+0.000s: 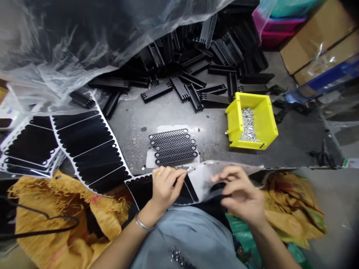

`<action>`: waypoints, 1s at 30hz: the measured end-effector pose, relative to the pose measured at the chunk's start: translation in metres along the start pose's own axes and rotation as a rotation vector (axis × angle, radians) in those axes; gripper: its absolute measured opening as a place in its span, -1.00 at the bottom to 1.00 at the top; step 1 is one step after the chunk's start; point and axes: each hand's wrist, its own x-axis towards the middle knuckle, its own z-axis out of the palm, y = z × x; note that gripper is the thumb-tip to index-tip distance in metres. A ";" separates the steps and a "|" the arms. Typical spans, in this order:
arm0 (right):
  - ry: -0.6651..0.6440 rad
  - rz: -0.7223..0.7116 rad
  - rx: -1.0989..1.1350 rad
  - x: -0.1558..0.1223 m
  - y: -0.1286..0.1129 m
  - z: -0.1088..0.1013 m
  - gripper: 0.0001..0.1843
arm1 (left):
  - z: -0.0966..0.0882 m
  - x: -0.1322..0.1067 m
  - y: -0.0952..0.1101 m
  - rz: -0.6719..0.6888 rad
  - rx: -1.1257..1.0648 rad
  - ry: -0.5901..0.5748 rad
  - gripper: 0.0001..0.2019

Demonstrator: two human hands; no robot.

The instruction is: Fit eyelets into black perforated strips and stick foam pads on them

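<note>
My left hand (167,184), with a ring and a bangle, is closed in a pinch on the upper edge of a sheet of black stickers (144,188) on white backing, in front of me at the table edge. My right hand (242,192) is over the pale, bare end of the backing sheet (206,172). Its fingers are curled and smeared by motion, and a dark patch shows beside the fingertips; whether they grip it I cannot tell. Just beyond my hands, several black lattice-patterned strips (175,147) lie side by side on the table.
A yellow bin (262,123) of small metal pieces stands right of the strips. Loose black plastic parts (179,87) are heaped behind, partly under clear plastic sheeting (56,45). More sticker sheets (89,149) lie at left. Orange sacks (294,205) and cardboard boxes (319,37) are around.
</note>
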 end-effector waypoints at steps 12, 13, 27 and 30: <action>-0.432 -0.357 -0.517 0.103 0.012 0.076 -0.77 | -0.072 0.016 -0.048 -0.432 0.011 -0.058 -0.86; -0.457 -0.352 -0.510 0.106 0.013 0.076 -0.79 | -0.072 0.016 -0.051 -0.451 -0.023 -0.082 -0.84; -0.477 -0.143 -0.490 0.107 0.008 0.047 -0.79 | -0.062 0.028 -0.050 -0.564 -0.151 -0.170 -0.78; -0.346 0.059 -0.372 0.100 0.012 0.024 -0.84 | -0.063 0.028 -0.051 -0.562 -0.155 -0.171 -0.77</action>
